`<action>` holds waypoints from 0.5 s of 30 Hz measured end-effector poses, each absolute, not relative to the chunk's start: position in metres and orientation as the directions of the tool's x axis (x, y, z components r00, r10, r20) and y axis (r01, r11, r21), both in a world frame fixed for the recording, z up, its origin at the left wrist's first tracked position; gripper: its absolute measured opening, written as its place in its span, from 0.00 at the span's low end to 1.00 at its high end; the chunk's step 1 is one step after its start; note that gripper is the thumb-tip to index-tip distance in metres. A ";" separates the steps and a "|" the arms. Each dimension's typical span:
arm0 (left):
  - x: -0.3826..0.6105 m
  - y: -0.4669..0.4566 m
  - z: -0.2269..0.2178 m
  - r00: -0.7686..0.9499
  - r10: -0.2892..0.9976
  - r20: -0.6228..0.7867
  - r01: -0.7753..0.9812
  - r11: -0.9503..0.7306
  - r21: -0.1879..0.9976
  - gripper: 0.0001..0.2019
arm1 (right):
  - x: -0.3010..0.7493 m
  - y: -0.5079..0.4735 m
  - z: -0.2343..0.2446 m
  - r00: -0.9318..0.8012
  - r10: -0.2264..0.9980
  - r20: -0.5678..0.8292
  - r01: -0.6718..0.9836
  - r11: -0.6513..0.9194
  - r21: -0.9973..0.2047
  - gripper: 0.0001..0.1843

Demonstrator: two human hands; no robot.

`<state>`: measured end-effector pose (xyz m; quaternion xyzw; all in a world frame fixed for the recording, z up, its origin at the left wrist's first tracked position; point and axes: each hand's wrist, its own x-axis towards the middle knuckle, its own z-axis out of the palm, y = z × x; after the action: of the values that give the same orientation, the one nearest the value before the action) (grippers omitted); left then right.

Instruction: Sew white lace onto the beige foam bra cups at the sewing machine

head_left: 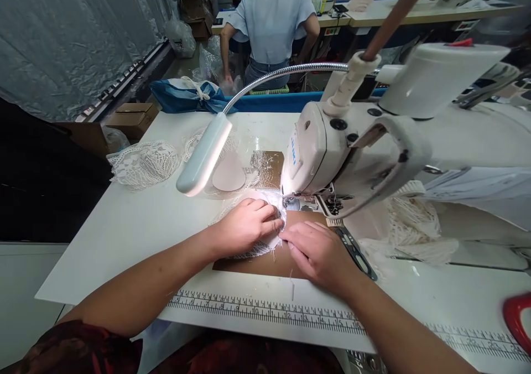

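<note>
A white lace piece [267,245] lies under the needle end of a white sewing machine [309,150], on a brown board [253,266]. Bent fingers of my left hand [244,227] press together on top of the lace, just left of the needle area. Close by on the right, my right hand [317,249] rests over the board, its closed fingertips at the lace's near right edge. The fingers of both hands almost meet there. Part of the lace is hidden beneath my left hand.
A lamp [205,155] on a bendy neck hangs over the table's left side. Lace pieces [145,164] lie at left, more lace [415,219] at right. Thread snips [357,252] lie beside my right hand; a red handle [516,321] is far right. A person [271,20] sits ahead.
</note>
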<state>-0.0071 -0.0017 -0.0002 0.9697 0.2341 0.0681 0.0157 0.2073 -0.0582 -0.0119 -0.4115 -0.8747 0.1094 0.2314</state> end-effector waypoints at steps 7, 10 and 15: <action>-0.009 0.000 -0.003 0.902 0.420 0.104 0.415 -0.907 0.069 0.24 | 0.205 -0.053 -0.013 -0.396 0.866 0.304 0.828 0.480 -0.288 0.17; -0.010 0.002 -0.005 0.911 0.394 0.124 0.386 -0.918 0.089 0.22 | 0.204 -0.052 -0.012 -0.435 0.848 0.303 0.839 0.504 -0.205 0.19; -0.011 0.005 -0.008 0.913 0.387 0.126 0.374 -0.920 0.115 0.23 | 0.202 -0.051 -0.012 -0.447 0.849 0.282 0.843 0.505 -0.184 0.21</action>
<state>-0.0108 0.0050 -0.0081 0.9771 0.1948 0.0733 0.0444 0.2025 -0.0510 -0.0124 -0.4975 -0.8505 0.0084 0.1706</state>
